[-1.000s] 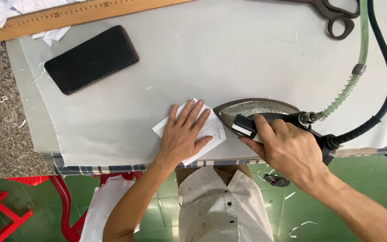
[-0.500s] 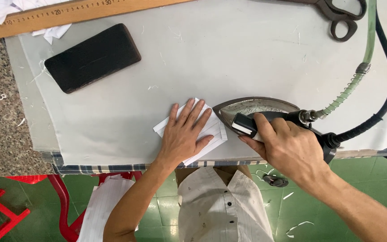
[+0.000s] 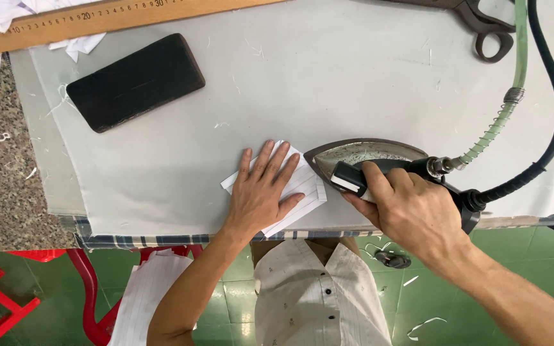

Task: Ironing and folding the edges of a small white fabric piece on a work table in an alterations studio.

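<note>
Little change since a second ago: iron (image 3: 370, 157) nose stays at 3 o'clock edge of cloth piece (image 3: 302, 189), hands unmoved; pressing looks paused or barely begun. Left hand (image 3: 261, 195) flat, fingers spread, pinning cloth at pad's 6 o'clock edge. Right hand (image 3: 411, 208) closed around iron handle. Black block (image 3: 136, 82) at 10 o'clock, apart.

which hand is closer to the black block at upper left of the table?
Left. The left hand lies flat on the white fabric piece, below-right of the black block; the right hand grips the iron, farther right.
</note>
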